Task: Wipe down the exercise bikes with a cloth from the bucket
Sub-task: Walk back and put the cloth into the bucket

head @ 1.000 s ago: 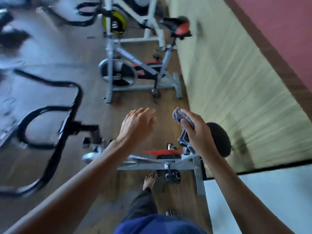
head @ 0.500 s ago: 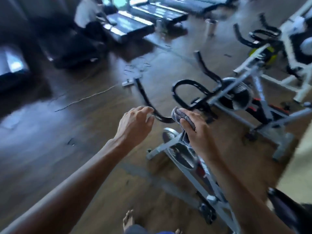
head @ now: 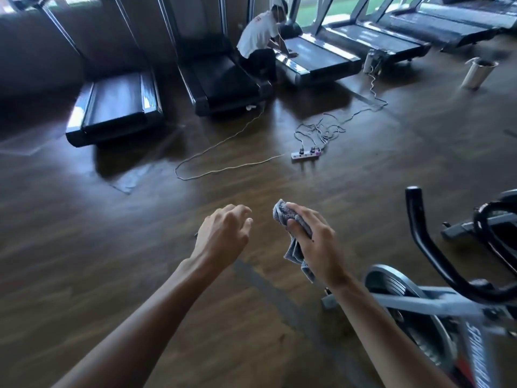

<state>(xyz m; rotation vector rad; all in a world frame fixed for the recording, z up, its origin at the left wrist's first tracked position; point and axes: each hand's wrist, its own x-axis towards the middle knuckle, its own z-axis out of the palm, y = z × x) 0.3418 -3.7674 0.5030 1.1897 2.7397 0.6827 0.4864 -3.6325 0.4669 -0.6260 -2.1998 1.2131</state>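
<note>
My right hand [head: 316, 245] grips a grey cloth [head: 292, 249], bunched at the fingertips with its tail hanging under the palm. Just left of it my left hand [head: 223, 238] hovers with loosely curled fingers and holds nothing. Both hands are in the air over the dark wooden floor, touching no machine. A grey exercise bike [head: 428, 306] with a flywheel and black handlebars [head: 428, 245] stands at the lower right, beside my right forearm. A second bike [head: 486, 222] shows at the right edge. No bucket is in view.
Several treadmills [head: 117, 107] line the far wall. A person in a white shirt [head: 258, 35] bends over one. A power strip [head: 305, 154] and tangled cables [head: 321, 130] lie on the floor ahead. A metal bin [head: 475, 72] stands at far right.
The view has swung left, from the bikes and wall to the open floor and treadmills. Both hands keep their pose, the right one still holding the cloth.
</note>
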